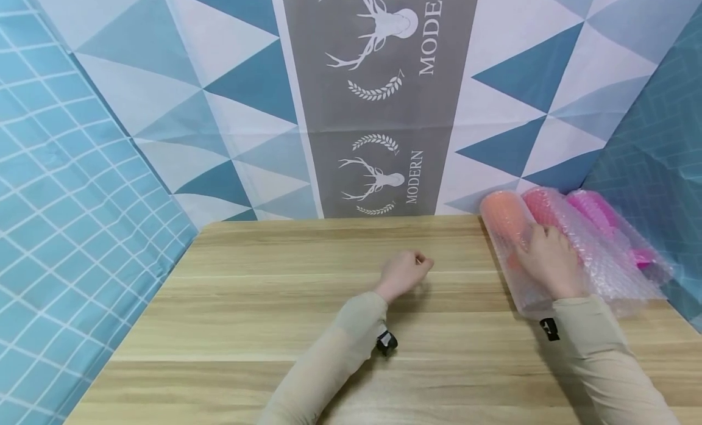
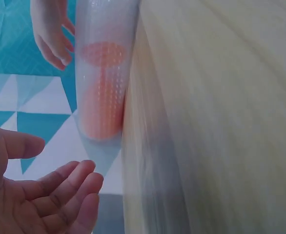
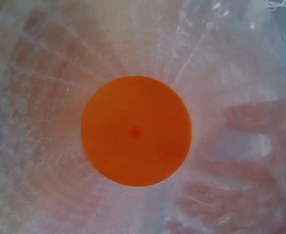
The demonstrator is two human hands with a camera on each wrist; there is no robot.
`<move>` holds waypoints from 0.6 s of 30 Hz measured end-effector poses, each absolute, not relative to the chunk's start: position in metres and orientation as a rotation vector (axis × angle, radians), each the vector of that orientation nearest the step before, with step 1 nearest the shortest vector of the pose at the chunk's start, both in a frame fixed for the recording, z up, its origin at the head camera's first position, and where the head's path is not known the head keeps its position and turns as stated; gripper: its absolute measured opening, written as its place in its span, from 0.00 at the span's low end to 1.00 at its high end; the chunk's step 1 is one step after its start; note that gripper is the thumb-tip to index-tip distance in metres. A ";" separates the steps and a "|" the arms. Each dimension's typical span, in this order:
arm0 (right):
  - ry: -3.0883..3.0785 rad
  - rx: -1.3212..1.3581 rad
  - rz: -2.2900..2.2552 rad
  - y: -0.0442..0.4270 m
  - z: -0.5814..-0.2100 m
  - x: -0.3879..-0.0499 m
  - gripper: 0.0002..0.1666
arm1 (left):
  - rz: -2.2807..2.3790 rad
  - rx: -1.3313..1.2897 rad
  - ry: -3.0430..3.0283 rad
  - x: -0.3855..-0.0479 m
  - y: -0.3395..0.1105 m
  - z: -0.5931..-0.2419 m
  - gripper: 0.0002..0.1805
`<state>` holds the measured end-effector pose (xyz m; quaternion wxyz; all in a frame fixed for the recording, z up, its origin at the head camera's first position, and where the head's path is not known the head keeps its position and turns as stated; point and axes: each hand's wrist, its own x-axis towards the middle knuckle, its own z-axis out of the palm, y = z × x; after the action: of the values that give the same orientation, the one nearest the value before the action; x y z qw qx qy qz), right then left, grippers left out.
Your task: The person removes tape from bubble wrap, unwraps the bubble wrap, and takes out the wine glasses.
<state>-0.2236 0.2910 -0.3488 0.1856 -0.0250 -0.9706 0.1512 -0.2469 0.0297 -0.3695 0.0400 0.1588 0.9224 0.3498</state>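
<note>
Three bubble-wrapped bundles lie side by side at the table's right. The nearest holds an orange goblet-shaped thing (image 1: 501, 216), with a cup, a thin stem and a round base (image 3: 135, 130). Beside it are a coral-pink bundle (image 1: 543, 205) and a magenta one (image 1: 595, 211). Over the orange bundle reaches my right hand (image 1: 551, 260), its fingers loosely bent and not gripping in the left wrist view; whether they touch the wrap cannot be told. My left hand (image 1: 403, 274) hovers over the middle of the table, holding nothing, fingers relaxed (image 2: 67, 192).
The wooden table (image 1: 247, 333) meets a patterned cloth backdrop (image 1: 236, 96) at its far edge. A blue checked sheet (image 1: 66, 217) hangs on the left, a darker blue one (image 1: 658, 150) on the right, close to the bundles.
</note>
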 end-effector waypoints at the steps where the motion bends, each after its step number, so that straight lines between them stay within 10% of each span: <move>1: -2.748 -0.074 0.431 0.293 -0.349 -0.223 0.31 | 1.089 0.472 2.808 -0.247 0.034 -0.369 0.18; 18: -2.915 -0.168 0.595 0.313 -0.354 -0.222 0.40 | 1.343 0.421 2.587 -0.239 0.090 -0.387 0.25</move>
<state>-0.2224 0.3128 -0.3544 0.0808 -0.0561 -0.9751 0.1989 -0.2387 0.0902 -0.3871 0.0980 0.1424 0.8743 0.4536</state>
